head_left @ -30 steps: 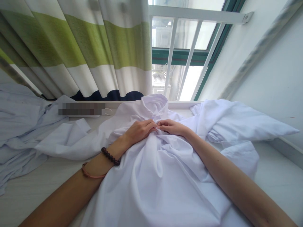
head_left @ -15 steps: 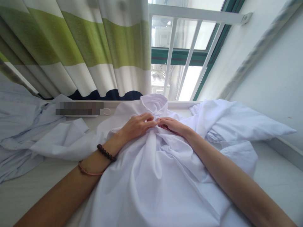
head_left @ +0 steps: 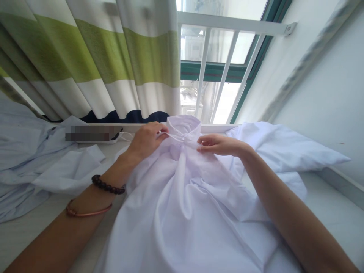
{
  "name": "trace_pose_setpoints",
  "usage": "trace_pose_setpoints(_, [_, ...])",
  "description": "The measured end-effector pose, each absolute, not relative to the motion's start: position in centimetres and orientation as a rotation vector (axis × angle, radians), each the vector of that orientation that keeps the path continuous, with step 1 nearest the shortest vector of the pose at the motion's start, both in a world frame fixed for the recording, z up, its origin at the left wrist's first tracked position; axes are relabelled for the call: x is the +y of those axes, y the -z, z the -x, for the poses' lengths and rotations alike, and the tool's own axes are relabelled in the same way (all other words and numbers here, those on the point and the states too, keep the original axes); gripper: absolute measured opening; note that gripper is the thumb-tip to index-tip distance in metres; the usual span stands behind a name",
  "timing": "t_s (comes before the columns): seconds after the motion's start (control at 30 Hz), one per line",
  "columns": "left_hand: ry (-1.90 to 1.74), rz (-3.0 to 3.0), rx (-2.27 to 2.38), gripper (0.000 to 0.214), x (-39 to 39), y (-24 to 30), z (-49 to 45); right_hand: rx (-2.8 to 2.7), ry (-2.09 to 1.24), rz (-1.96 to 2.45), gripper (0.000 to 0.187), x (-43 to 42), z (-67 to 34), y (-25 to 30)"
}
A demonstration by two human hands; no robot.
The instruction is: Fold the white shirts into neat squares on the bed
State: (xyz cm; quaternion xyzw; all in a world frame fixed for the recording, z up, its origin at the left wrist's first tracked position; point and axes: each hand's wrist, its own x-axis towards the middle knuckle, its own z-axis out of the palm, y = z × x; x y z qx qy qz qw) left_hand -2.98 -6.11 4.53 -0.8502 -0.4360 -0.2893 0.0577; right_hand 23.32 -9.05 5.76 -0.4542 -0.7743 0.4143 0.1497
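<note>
A white collared shirt (head_left: 170,212) lies spread in front of me, its collar (head_left: 184,125) standing up at the far end near the window. My left hand (head_left: 150,138) pinches the shirt's cloth just left of the collar. On the other side my right hand (head_left: 213,145) has its thumb and fingers closed on the cloth right of the collar. Between the two hands the fabric is drawn fairly taut, with folds running down from below the collar. A dark bead bracelet (head_left: 106,185) and a thin reddish bangle (head_left: 88,213) circle my left wrist.
More white clothing (head_left: 22,163) is heaped on the left, beside a pixelated object (head_left: 91,133) with a white loop. Another folded white garment (head_left: 284,146) lies right. Behind are a green-and-cream curtain (head_left: 113,57), white window bars (head_left: 227,64) and the wall (head_left: 335,106).
My hands have moved apart from the middle below the collar, the left up and leftward, the right slightly rightward. The cloth between them has spread wider.
</note>
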Motion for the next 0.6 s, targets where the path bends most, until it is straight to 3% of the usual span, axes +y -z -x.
trace_pose_setpoints(0.17, [0.566, 2.402, -1.063, 0.024, -7.1, -4.3, 1.7, -2.071, -1.201, 1.371, 0.02, -8.7, -23.5, -5.7])
trace_pose_setpoints(0.23, [0.443, 2.467, -1.058, 0.013, -7.4, -4.3, 1.6, -1.987, -1.183, 1.413, 0.019, -8.6, -23.6, -5.5])
trace_pose_setpoints(0.37, [0.245, 2.578, -1.435, 0.05, -6.8, -4.9, 3.1, -1.973, -1.179, 1.462, 0.027, -8.8, -24.4, -6.2])
trace_pose_setpoints(0.5, [0.023, 2.946, -1.54, 0.025, -6.7, -6.8, 5.2, -2.208, -1.107, 1.664, 0.033, -9.6, -26.2, -8.1])
trace_pose_setpoints(0.6, [-0.012, 3.122, -1.465, 0.03, -8.0, -8.5, 5.1, -2.347, -1.049, 1.76, 0.028, -10.6, -27.1, -9.6])
